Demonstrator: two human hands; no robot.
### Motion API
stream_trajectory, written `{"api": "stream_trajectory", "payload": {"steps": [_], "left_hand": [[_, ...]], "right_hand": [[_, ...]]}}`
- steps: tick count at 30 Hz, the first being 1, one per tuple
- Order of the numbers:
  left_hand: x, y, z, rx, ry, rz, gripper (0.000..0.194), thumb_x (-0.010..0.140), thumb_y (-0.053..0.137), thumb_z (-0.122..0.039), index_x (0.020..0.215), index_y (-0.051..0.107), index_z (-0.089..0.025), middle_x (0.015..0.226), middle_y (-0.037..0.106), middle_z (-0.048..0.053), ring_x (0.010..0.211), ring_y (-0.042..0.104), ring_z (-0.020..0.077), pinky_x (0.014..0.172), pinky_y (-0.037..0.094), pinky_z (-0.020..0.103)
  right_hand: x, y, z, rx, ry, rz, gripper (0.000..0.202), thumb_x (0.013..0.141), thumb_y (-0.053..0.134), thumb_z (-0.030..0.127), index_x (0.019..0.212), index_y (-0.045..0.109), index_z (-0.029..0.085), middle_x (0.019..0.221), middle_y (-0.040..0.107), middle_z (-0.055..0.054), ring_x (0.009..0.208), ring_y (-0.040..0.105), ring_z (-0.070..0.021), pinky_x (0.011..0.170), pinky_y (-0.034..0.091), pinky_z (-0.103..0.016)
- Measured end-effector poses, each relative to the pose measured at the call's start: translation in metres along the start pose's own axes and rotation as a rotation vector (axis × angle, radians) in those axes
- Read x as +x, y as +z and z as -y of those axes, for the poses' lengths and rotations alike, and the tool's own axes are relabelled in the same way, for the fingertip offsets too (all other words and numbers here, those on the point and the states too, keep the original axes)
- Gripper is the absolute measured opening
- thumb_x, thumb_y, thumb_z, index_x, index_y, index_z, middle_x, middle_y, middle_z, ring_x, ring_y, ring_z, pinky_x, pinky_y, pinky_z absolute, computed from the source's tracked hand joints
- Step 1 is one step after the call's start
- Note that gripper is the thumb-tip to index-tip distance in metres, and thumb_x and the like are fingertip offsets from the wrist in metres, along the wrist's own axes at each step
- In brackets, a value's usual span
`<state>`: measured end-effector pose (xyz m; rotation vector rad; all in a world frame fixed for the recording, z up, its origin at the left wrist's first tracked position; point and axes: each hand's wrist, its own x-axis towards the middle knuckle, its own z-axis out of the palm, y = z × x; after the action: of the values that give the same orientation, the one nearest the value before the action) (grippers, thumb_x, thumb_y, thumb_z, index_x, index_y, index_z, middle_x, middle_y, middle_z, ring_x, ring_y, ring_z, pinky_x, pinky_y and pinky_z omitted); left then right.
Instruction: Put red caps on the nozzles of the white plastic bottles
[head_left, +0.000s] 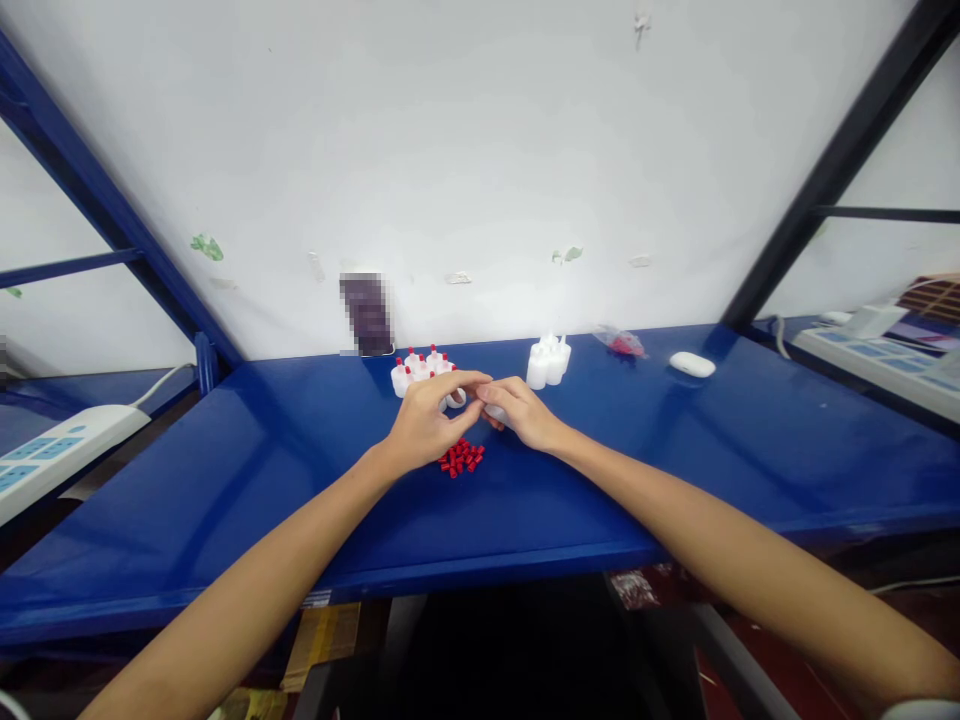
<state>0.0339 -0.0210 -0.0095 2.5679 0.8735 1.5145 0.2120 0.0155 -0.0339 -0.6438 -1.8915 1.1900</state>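
My right hand [529, 415] is closed around a small white bottle [495, 411], mostly covered by the fingers. At the bottle's left end, the fingertips of my left hand [424, 425] come together in a pinch; what lies between them is hidden. Loose red caps [460, 458] lie in a pile just below the hands. Behind my left hand stand several white bottles with red caps [400, 381], partly covered by it. A rounded white thing [456, 399] shows through the gap between my left thumb and fingers. Beyond my right hand several white bottles without red caps [537, 372] stand in a group.
A phone-like dark object [367, 315], blurred out, leans on the wall. On the blue table [300, 500] at the back right are a clear bag with red pieces [624, 345] and a white oval case [691, 365]. Power strips [67, 450] sit beyond the side frames.
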Motion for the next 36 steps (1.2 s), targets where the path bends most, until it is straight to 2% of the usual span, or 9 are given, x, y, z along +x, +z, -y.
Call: {"api": "stream_trajectory", "payload": {"steps": [5, 9, 13, 16, 20, 24, 28, 31, 36], "left_hand": [[-0.002, 0.008, -0.003, -0.118, -0.121, 0.008, 0.021, 0.086, 0.062, -0.014, 0.105, 0.07, -0.015, 0.093, 0.075, 0.006, 0.076, 0.068, 0.013, 0.067, 0.053, 0.024], [-0.001, 0.008, -0.003, -0.115, -0.139, 0.044, 0.021, 0.086, 0.06, -0.014, 0.105, 0.07, -0.016, 0.087, 0.072, 0.004, 0.072, 0.062, 0.0125, 0.067, 0.051, 0.025], [0.004, -0.003, 0.004, -0.086, -0.161, 0.005, 0.02, 0.088, 0.062, -0.018, 0.106, 0.069, -0.016, 0.088, 0.072, 0.004, 0.069, 0.059, 0.0118, 0.066, 0.049, 0.025], [0.007, -0.018, 0.015, 0.014, -0.163, -0.056, 0.016, 0.087, 0.064, -0.021, 0.101, 0.07, -0.017, 0.087, 0.073, 0.003, 0.067, 0.057, 0.0118, 0.066, 0.048, 0.026], [0.006, -0.035, 0.028, 0.269, -0.008, 0.215, 0.009, 0.085, 0.065, -0.024, 0.083, 0.071, -0.018, 0.08, 0.071, 0.004, 0.076, 0.058, 0.0171, 0.074, 0.047, 0.031], [0.002, -0.034, 0.035, 0.432, 0.067, 0.483, 0.013, 0.086, 0.062, -0.023, 0.081, 0.073, -0.019, 0.077, 0.068, 0.006, 0.082, 0.056, 0.0217, 0.075, 0.044, 0.034], [0.001, -0.033, 0.037, 0.503, 0.126, 0.454, 0.017, 0.089, 0.058, -0.022, 0.094, 0.074, -0.018, 0.093, 0.068, 0.009, 0.088, 0.056, 0.0232, 0.081, 0.044, 0.037], [0.005, -0.037, 0.029, 0.482, 0.079, 0.413, 0.019, 0.089, 0.059, -0.026, 0.098, 0.074, -0.018, 0.091, 0.068, 0.008, 0.084, 0.06, 0.0212, 0.078, 0.045, 0.033], [0.011, -0.039, 0.006, 0.329, -0.093, 0.693, 0.013, 0.084, 0.064, -0.024, 0.087, 0.077, -0.021, 0.066, 0.067, -0.001, 0.055, 0.056, 0.0128, 0.056, 0.037, 0.025]], "right_hand": [[0.0, 0.003, 0.002, 0.0, -0.041, -0.015, 0.041, 0.093, 0.045, 0.043, 0.061, 0.051, 0.018, 0.049, 0.045, 0.003, 0.045, 0.04, -0.0097, 0.049, 0.031, -0.026], [-0.001, 0.004, 0.0, 0.007, -0.052, -0.014, 0.035, 0.093, 0.046, 0.043, 0.072, 0.058, 0.017, 0.051, 0.046, 0.004, 0.046, 0.041, -0.0105, 0.049, 0.033, -0.026], [0.002, 0.006, -0.008, 0.116, -0.01, -0.071, 0.036, 0.095, 0.042, 0.049, 0.081, 0.057, 0.018, 0.058, 0.053, 0.002, 0.052, 0.049, -0.0126, 0.052, 0.039, -0.026], [0.006, 0.004, -0.012, 0.127, 0.046, -0.126, 0.033, 0.094, 0.036, 0.042, 0.079, 0.055, 0.019, 0.057, 0.056, 0.001, 0.052, 0.05, -0.0133, 0.053, 0.039, -0.026], [0.006, 0.001, -0.009, 0.053, 0.072, -0.126, 0.032, 0.092, 0.038, 0.039, 0.079, 0.059, 0.018, 0.058, 0.061, 0.0, 0.051, 0.049, -0.0128, 0.052, 0.036, -0.025], [0.003, 0.001, -0.005, 0.045, 0.092, -0.091, 0.035, 0.089, 0.037, 0.037, 0.067, 0.057, 0.017, 0.055, 0.059, -0.002, 0.049, 0.048, -0.0128, 0.053, 0.036, -0.026], [0.0, 0.003, -0.001, -0.018, 0.062, -0.1, 0.036, 0.089, 0.037, 0.036, 0.065, 0.057, 0.018, 0.053, 0.058, -0.001, 0.05, 0.049, -0.0134, 0.054, 0.037, -0.027], [-0.002, 0.003, 0.0, -0.042, 0.055, -0.11, 0.037, 0.089, 0.036, 0.036, 0.064, 0.057, 0.018, 0.054, 0.058, -0.002, 0.05, 0.049, -0.0139, 0.056, 0.037, -0.027], [-0.002, 0.003, 0.002, -0.122, 0.009, -0.127, 0.039, 0.089, 0.038, 0.036, 0.062, 0.059, 0.017, 0.061, 0.057, -0.002, 0.059, 0.052, -0.015, 0.062, 0.038, -0.029]]}}
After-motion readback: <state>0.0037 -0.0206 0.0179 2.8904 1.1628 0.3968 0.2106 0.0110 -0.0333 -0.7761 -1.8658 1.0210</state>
